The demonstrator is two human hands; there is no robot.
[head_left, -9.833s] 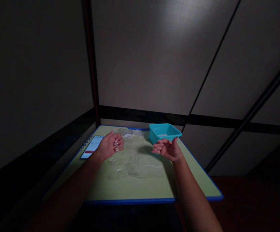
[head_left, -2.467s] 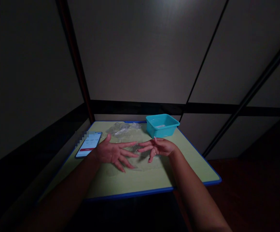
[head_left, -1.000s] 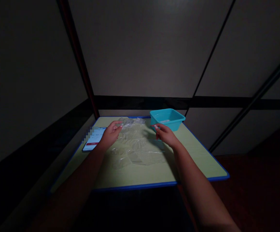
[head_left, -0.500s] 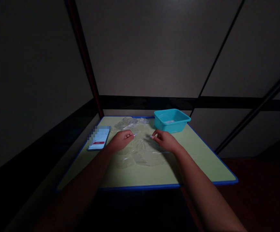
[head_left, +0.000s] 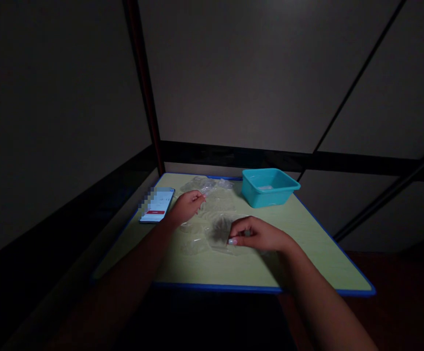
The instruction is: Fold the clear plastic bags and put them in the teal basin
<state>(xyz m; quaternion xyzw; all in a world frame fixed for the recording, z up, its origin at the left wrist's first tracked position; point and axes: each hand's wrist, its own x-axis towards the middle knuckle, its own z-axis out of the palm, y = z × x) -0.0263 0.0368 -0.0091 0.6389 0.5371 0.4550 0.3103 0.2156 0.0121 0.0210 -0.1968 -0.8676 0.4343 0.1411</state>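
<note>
A thin clear plastic bag [head_left: 193, 243] lies spread and wrinkled across the middle of the table. My left hand [head_left: 187, 208] is closed in a pinch at the bag's far left part, thumb and fingertips together. Nearer to me and to the right, my right hand [head_left: 259, 235] pinches the plastic with thumb and forefinger, a gap showing inside the curled fingers. The film's exact edges are hard to make out in the dim light. More crumpled clear plastic [head_left: 201, 183] lies at the back of the table.
A turquoise plastic basin [head_left: 270, 196] stands at the back right with something pale inside. On the left lies a phone [head_left: 158, 205] with its screen lit. The pale green table [head_left: 307, 258] has a blue rim. Walls [head_left: 234, 73] stand close behind and to the left.
My right hand has come down toward me, away from the basin. The left hand has moved slightly away from me, still pinched. The view has shifted a little.
</note>
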